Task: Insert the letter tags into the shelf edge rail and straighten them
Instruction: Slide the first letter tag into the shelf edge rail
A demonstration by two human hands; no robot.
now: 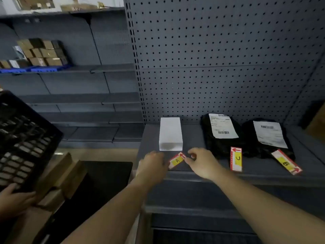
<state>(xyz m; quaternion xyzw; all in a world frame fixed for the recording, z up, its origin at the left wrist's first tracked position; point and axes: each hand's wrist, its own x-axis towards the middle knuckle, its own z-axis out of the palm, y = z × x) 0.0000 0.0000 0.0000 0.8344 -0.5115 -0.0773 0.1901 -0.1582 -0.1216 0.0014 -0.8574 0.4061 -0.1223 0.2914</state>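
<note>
Three red, white and yellow letter tags lie on the grey shelf (197, 166). The tag marked A (177, 160) sits tilted in front of a white box, between my two hands. My left hand (152, 163) holds its lower left end and my right hand (200, 160) pinches its upper right end. The tag marked C (236, 159) lies upright before a black parcel. Further right, the tag marked B (286, 163) lies slanted. The shelf edge rail (263, 177) runs along the shelf's front, below the tags.
A white box (170, 133) and two black parcels (219, 136) (269, 138) with white labels stand on the shelf against the pegboard (219, 59). At the left, another person's hand (14, 199) holds a black crate (24, 138) above cardboard boxes (59, 180).
</note>
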